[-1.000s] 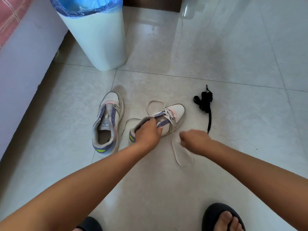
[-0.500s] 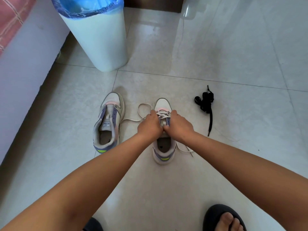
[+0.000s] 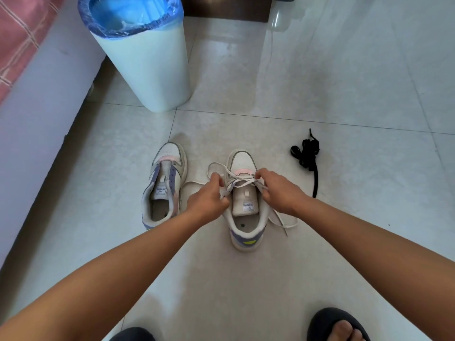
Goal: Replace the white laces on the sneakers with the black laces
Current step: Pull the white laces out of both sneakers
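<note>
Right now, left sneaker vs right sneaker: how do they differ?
The left sneaker has no lace and stands untouched; the right sneaker keeps its white lace in the lower eyelets, pinched by the left hand and right hand. Both stand upright, toes pointing away.

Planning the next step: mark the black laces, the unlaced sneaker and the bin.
black laces [image 3: 306, 153], head view, on the bundled coil.
unlaced sneaker [image 3: 170, 149], head view, on its toe cap.
bin [image 3: 150, 70], head view, on its white wall.
</note>
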Demonstrator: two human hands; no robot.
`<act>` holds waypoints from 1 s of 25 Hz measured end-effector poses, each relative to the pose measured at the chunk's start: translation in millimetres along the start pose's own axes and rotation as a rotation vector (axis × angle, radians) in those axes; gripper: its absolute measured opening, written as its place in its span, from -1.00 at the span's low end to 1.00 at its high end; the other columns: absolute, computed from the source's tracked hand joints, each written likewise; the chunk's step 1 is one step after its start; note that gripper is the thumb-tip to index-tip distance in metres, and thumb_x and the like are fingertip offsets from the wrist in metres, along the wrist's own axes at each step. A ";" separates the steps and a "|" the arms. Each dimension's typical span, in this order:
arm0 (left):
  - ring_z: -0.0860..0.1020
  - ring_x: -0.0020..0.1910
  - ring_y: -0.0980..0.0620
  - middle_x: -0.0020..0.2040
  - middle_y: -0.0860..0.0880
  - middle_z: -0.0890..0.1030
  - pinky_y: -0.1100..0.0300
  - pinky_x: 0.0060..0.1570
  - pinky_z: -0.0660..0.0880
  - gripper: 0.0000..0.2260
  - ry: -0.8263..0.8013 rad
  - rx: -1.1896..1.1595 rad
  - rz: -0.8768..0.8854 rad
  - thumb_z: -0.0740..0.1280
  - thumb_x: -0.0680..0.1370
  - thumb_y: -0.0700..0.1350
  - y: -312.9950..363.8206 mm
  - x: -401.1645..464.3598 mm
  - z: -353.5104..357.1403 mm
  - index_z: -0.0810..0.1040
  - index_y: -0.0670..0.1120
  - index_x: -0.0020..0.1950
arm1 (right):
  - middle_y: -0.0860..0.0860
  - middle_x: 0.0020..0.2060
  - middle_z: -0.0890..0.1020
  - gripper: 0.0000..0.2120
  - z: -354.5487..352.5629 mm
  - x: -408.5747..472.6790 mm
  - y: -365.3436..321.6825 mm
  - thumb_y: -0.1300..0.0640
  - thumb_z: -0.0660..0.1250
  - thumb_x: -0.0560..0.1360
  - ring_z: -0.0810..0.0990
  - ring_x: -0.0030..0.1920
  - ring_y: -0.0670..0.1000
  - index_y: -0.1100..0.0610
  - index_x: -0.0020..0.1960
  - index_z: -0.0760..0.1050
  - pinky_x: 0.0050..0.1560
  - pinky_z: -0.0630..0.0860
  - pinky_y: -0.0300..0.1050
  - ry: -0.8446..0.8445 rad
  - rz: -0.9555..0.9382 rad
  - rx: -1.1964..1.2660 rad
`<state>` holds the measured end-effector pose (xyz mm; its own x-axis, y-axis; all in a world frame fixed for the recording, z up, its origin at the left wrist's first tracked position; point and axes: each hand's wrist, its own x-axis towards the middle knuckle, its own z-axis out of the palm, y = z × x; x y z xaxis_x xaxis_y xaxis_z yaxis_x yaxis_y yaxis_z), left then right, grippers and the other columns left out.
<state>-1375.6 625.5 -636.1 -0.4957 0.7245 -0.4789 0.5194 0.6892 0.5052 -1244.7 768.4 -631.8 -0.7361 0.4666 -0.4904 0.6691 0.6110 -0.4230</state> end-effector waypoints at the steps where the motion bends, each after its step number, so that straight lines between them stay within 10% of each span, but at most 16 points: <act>1: 0.52 0.00 -0.13 0.01 -0.04 0.48 0.04 -0.14 0.41 -0.71 0.037 0.054 0.050 0.22 0.49 -0.13 1.9 0.0 2.3 0.29 0.00 0.19 | 0.07 0.10 0.46 -0.67 0.6 2.0 -3.4 0.19 0.18 0.50 0.45 0.06 0.13 0.03 0.25 0.28 -0.04 0.41 0.00 0.009 0.001 -0.026; 6: 0.48 0.11 -0.10 0.16 -0.06 0.42 0.05 -0.04 0.41 -0.69 0.039 0.019 0.044 0.25 0.52 -0.07 8.6 9.7 10.8 0.35 -0.02 0.24 | 0.11 0.00 0.46 -0.77 2.7 6.1 -14.6 0.22 0.27 0.43 0.44 0.01 0.13 0.10 0.04 0.30 -0.06 0.39 -0.04 0.009 0.087 0.213; 12: 0.51 -0.06 -0.03 -0.08 -0.02 0.60 0.15 -0.13 0.39 -0.88 0.136 -0.138 -0.100 0.26 0.53 -0.01 20.6 31.1 5.5 0.48 -0.04 -0.15 | 0.10 0.05 0.41 -0.73 5.7 4.5 -22.2 0.25 0.31 0.39 0.41 0.08 0.13 0.12 0.05 0.33 0.12 0.40 0.09 0.137 0.115 0.220; 17: 0.47 -0.31 0.05 -0.41 0.03 0.52 0.23 -0.27 0.33 -0.69 0.080 -0.203 -0.056 0.34 0.50 -0.08 34.8 44.7 -0.2 0.44 -0.04 -0.44 | 0.03 -0.22 0.44 -0.75 11.5 -0.3 -22.0 0.19 0.27 0.46 0.47 -0.21 0.12 0.12 0.04 0.22 -0.32 0.34 -0.06 0.188 0.193 0.270; 25: 0.54 -0.14 -0.10 -0.17 -0.12 0.59 0.17 -0.21 0.33 -0.80 -0.082 0.059 0.081 0.29 0.54 -0.06 34.8 54.3 -12.2 0.56 -0.14 -0.20 | -0.01 -0.32 0.42 -0.81 4.4 -1.5 -9.8 0.26 0.20 0.47 0.40 -0.32 0.04 0.11 -0.01 0.21 -0.39 0.28 -0.11 0.117 0.138 0.231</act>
<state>-1393.0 688.8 -635.8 -0.3928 0.7739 -0.4967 0.5968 0.6255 0.5026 -1249.7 758.8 -630.2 -0.6346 0.6135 -0.4699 0.7592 0.3815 -0.5272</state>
